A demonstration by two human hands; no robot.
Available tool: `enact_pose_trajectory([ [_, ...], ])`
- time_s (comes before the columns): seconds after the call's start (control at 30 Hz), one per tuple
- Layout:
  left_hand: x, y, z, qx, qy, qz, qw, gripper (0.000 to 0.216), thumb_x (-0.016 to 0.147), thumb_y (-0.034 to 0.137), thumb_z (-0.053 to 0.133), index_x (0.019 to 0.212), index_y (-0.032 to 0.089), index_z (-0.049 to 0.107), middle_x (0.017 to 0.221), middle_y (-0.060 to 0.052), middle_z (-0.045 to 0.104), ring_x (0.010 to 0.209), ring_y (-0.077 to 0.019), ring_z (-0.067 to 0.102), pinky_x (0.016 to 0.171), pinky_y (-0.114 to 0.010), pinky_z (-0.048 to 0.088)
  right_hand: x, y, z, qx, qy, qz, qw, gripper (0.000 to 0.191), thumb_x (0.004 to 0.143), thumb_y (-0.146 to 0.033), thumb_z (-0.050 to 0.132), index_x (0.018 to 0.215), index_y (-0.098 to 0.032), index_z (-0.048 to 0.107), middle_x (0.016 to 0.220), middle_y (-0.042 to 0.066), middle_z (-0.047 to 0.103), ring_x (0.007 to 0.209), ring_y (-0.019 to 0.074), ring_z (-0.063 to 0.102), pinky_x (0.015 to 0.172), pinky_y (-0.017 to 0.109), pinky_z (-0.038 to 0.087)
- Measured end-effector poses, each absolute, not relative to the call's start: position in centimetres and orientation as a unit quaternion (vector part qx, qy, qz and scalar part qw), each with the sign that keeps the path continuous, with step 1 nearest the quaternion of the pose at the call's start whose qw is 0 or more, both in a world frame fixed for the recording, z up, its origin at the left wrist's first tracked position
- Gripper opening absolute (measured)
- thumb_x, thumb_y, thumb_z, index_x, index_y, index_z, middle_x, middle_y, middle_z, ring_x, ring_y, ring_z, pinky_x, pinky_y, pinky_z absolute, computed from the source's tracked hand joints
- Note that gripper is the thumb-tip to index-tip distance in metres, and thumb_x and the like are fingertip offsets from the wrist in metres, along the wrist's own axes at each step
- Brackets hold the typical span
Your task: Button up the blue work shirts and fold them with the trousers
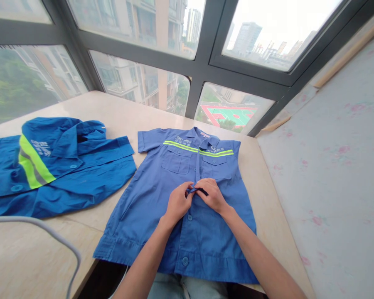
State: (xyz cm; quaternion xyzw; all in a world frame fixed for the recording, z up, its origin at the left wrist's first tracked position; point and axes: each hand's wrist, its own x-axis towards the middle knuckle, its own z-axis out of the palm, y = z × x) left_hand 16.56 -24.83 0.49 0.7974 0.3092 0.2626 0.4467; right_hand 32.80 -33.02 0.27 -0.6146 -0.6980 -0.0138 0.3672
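A blue short-sleeved work shirt [149, 195] with a yellow-green reflective stripe lies spread out, collar toward the window. At the middle of its front placket, my left hand [179, 201] pinches the fabric edge. My right hand [212, 194] grips the placket just beside it, fingers closed on the cloth. Between the two hands the cloth is lifted and folded; a button there is hidden by the fingers. Below them, one round button [190, 217] shows on the placket, and another button [185, 261] sits near the hem.
Another blue work garment [90, 178] with a reflective stripe lies loosely folded to the left. A grey-white cable [59, 236] curves across the lower left. Windows with dark frames [143, 47] line the back of the pale ledge [115, 108]; a flower-patterned wall [336, 166] stands at the right.
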Motion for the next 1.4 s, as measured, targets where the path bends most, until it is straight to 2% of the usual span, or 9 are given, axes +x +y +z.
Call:
enact_pose_trajectory([
  [0.3,16.7,-25.1,0.4,0.770,0.325,0.260,0.484,0.029,0.084,0.014,0.059,0.111,0.022,0.065,0.102,-0.003,0.075,0.081,-0.0166,0.067,0.076,-0.028,0.052,33.7,-32.9,0.6,-0.626,-0.663,0.088,0.402,0.006,0.090,-0.027,0.065,0.094,-0.023,0.067,0.092,0.004,0.072,0.091,0.0207,0.066,0.085,0.037,0.049],
  [0.6,16.6,-25.3,0.4,0.748,0.334,0.261,0.512,0.026,0.083,0.013,0.059,0.106,0.023,0.066,0.101,-0.003,0.075,0.092,-0.0182,0.069,0.079,-0.028,0.052,33.7,-33.1,0.9,-0.626,-0.642,0.141,0.418,0.006,0.089,-0.026,0.066,0.094,-0.023,0.067,0.093,0.004,0.071,0.092,0.0212,0.065,0.086,0.038,0.049],
  [1.0,16.4,-25.3,0.7,0.727,0.349,0.277,0.523,0.020,0.080,0.012,0.064,0.098,0.021,0.069,0.096,-0.003,0.075,0.087,-0.0166,0.069,0.075,-0.026,0.050,33.6,-33.3,0.8,-0.634,-0.611,0.169,0.442,0.016,0.086,-0.018,0.064,0.101,-0.022,0.066,0.096,0.004,0.071,0.094,0.0206,0.065,0.087,0.036,0.050],
  [1.23,16.0,-25.4,0.6,0.781,0.290,0.323,0.448,0.025,0.081,0.024,0.072,0.106,0.023,0.067,0.095,-0.002,0.074,0.082,-0.0159,0.067,0.074,-0.028,0.053,33.6,-33.5,0.9,-0.622,-0.588,0.198,0.478,0.018,0.084,-0.013,0.062,0.098,-0.023,0.066,0.092,0.003,0.071,0.094,0.0198,0.063,0.089,0.036,0.047],
  [1.4,15.9,-25.5,-0.3,0.809,0.267,0.355,0.385,0.027,0.085,0.022,0.068,0.112,0.023,0.064,0.095,-0.002,0.075,0.085,-0.0166,0.070,0.080,-0.030,0.056,33.4,-33.6,0.9,-0.608,-0.611,0.171,0.478,0.018,0.086,-0.014,0.063,0.100,-0.024,0.065,0.091,0.003,0.071,0.094,0.0204,0.063,0.089,0.037,0.047],
])
